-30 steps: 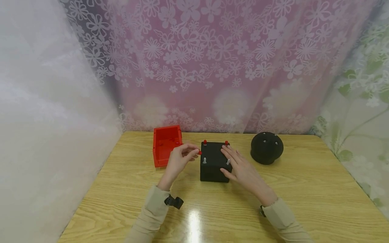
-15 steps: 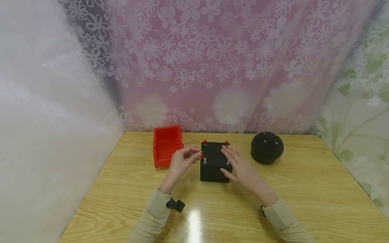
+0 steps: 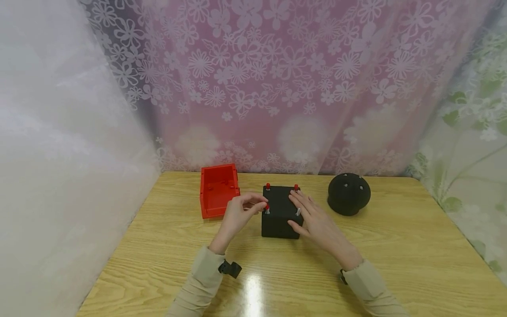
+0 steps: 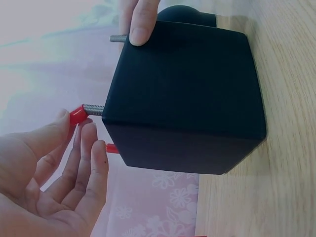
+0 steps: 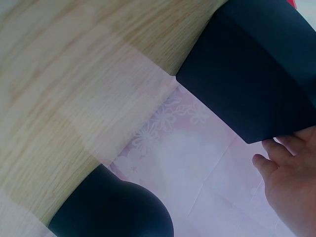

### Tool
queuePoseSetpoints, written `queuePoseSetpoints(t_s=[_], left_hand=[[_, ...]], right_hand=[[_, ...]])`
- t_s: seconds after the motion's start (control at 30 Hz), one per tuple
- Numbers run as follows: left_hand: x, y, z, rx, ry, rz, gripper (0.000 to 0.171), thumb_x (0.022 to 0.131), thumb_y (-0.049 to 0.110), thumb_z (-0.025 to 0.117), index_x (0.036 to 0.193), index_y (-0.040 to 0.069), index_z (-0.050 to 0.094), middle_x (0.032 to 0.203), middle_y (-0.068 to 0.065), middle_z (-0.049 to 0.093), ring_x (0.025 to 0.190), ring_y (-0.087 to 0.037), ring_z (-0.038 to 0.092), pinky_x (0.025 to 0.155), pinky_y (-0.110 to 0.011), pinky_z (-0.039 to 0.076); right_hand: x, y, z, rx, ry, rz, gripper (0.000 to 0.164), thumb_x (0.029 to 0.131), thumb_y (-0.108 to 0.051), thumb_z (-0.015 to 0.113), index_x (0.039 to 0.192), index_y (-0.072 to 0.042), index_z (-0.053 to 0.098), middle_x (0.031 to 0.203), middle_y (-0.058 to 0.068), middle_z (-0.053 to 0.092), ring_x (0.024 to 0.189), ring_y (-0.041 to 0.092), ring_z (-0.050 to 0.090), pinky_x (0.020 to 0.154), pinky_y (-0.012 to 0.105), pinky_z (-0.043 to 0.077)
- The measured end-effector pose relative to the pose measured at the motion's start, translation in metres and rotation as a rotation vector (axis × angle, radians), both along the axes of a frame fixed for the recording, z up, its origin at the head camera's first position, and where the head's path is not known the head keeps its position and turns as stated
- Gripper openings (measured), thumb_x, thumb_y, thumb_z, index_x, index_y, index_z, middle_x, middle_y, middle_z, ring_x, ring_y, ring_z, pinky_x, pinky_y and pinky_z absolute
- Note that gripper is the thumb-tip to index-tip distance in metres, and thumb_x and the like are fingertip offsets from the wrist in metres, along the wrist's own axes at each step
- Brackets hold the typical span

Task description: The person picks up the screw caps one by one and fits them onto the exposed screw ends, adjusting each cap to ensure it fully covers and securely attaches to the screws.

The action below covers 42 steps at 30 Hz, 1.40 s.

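Note:
A black box [image 3: 280, 226] stands on the table, with metal threaded studs rising from its top corners. My left hand [image 3: 237, 216] pinches a small red cap [image 4: 78, 114] between thumb and fingertips. That cap sits at the tip of the front-left stud [image 4: 94, 109], slightly tilted against it in the left wrist view. On the box's right top edge rests my right hand [image 3: 317, 221], fingers stretched out over the surface. Both back studs carry red caps, the left one [image 3: 268, 186] and the right one [image 3: 296, 186]. The front-right stud [image 3: 298, 211] is bare, beside the right hand.
Left of the box lies a red open bin [image 3: 215, 203] with a few small pieces inside. To the right stands a round black object [image 3: 348, 193] with several metal studs on top. A floral curtain [image 3: 253, 88] hangs behind the wooden table [image 3: 166, 273].
My left hand has brought the red cap from the box's left edge slightly right and toward me, onto the front-left stud's tip. The right hand has stayed in place on the box.

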State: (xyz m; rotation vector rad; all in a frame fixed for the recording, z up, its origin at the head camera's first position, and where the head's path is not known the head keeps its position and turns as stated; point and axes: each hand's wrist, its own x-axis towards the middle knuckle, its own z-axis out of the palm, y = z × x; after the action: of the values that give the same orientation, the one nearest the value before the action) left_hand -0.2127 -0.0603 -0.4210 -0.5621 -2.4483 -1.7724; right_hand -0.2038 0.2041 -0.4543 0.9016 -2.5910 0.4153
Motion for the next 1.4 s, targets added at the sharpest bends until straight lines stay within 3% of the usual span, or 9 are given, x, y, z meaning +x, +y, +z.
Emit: queuePoseSetpoints(t_s=[0.1, 0.37, 0.6, 0.93, 1.07, 1.2, 1.4], left_hand=[[0.002, 0.001, 0.001, -0.036, 0.035, -0.003, 0.018, 0.094, 0.024, 0.073, 0.109, 0.016, 0.079, 0.104, -0.003, 0.077, 0.089, -0.027, 0.072, 0.079, -0.029, 0.06], [0.005, 0.004, 0.002, -0.146, 0.097, 0.043, 0.018, 0.094, 0.026, 0.073, 0.11, 0.021, 0.08, 0.109, 0.002, 0.077, 0.091, -0.016, 0.072, 0.082, -0.034, 0.06], [0.004, 0.005, 0.0, -0.201, 0.168, 0.034, 0.016, 0.092, 0.021, 0.075, 0.107, 0.018, 0.081, 0.104, 0.0, 0.077, 0.086, -0.016, 0.073, 0.079, -0.029, 0.06], [0.004, 0.004, 0.001, -0.244, 0.189, 0.023, 0.019, 0.092, 0.022, 0.076, 0.11, 0.016, 0.08, 0.106, 0.0, 0.077, 0.081, -0.015, 0.072, 0.075, -0.025, 0.059], [0.004, 0.002, 0.004, -0.213, 0.151, 0.062, 0.021, 0.094, 0.025, 0.073, 0.113, 0.018, 0.078, 0.104, 0.0, 0.077, 0.079, -0.018, 0.072, 0.07, -0.025, 0.059], [0.002, -0.002, 0.009, -0.125, 0.119, 0.135, 0.019, 0.099, 0.025, 0.068, 0.11, 0.013, 0.078, 0.097, -0.004, 0.077, 0.076, -0.021, 0.072, 0.065, -0.025, 0.058], [-0.003, -0.011, 0.012, -0.057, 0.121, 0.211, 0.021, 0.102, 0.024, 0.063, 0.104, 0.008, 0.077, 0.091, -0.004, 0.075, 0.074, -0.016, 0.068, 0.065, -0.032, 0.061]], right_hand=[[0.0, 0.0, -0.001, 0.003, -0.005, -0.007, 0.078, 0.097, -0.039, 0.068, 0.157, -0.003, 0.034, 0.163, 0.012, 0.033, 0.151, 0.03, 0.031, 0.12, 0.052, 0.028], [-0.001, 0.0, -0.001, 0.002, 0.018, 0.003, 0.077, 0.097, -0.038, 0.068, 0.157, -0.002, 0.035, 0.162, 0.014, 0.034, 0.149, 0.031, 0.033, 0.117, 0.055, 0.032], [-0.001, 0.0, -0.002, -0.001, 0.028, 0.004, 0.076, 0.097, -0.038, 0.068, 0.156, -0.002, 0.036, 0.162, 0.014, 0.035, 0.149, 0.031, 0.034, 0.115, 0.056, 0.034], [-0.001, -0.001, -0.001, -0.009, 0.039, 0.012, 0.078, 0.095, -0.035, 0.072, 0.155, 0.0, 0.036, 0.161, 0.015, 0.036, 0.149, 0.032, 0.034, 0.115, 0.057, 0.034], [-0.001, 0.0, -0.002, -0.007, 0.048, 0.015, 0.078, 0.094, -0.035, 0.072, 0.155, 0.0, 0.037, 0.161, 0.016, 0.036, 0.148, 0.033, 0.035, 0.115, 0.057, 0.035], [-0.001, -0.001, -0.001, -0.001, 0.049, 0.014, 0.079, 0.094, -0.035, 0.073, 0.155, 0.0, 0.037, 0.161, 0.016, 0.036, 0.148, 0.033, 0.035, 0.115, 0.056, 0.035], [-0.001, -0.001, -0.001, 0.012, 0.05, 0.006, 0.079, 0.094, -0.036, 0.072, 0.155, 0.0, 0.037, 0.161, 0.017, 0.036, 0.148, 0.034, 0.035, 0.116, 0.054, 0.033]])
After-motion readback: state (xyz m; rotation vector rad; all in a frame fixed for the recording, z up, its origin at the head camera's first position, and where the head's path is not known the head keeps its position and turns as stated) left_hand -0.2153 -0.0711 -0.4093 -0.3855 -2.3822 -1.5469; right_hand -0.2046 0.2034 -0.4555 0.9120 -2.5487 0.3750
